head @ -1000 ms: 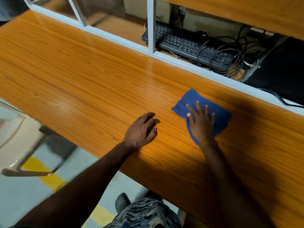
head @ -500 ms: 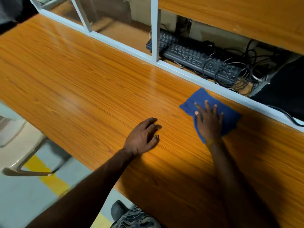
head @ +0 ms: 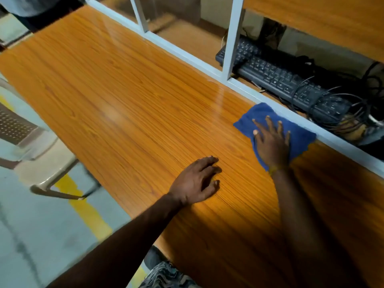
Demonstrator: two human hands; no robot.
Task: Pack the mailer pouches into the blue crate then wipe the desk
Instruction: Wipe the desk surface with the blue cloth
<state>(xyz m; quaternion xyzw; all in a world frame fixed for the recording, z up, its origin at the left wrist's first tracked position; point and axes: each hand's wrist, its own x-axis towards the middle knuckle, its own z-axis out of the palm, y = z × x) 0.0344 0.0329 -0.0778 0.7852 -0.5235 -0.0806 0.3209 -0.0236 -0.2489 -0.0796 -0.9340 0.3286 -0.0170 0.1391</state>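
Observation:
A blue cloth (head: pixel 261 119) lies flat on the orange wooden desk (head: pixel 124 100), close against the white frame at the desk's far edge. My right hand (head: pixel 271 142) presses down on the cloth with its fingers spread straight. My left hand (head: pixel 197 180) rests palm down on the bare desk, a little left of and nearer to me than the cloth, fingers loosely bent. No mailer pouches and no blue crate are in view.
A white metal frame (head: pixel 187 57) with an upright post runs along the desk's back edge. Behind it lie a black keyboard (head: pixel 278 77) and tangled cables (head: pixel 353 113). A beige plastic chair (head: pixel 35 154) stands on the floor at the left.
My right hand has pushed the blue cloth away from me, up to the white frame at the desk's back edge. My left hand has stayed planted on the desk.

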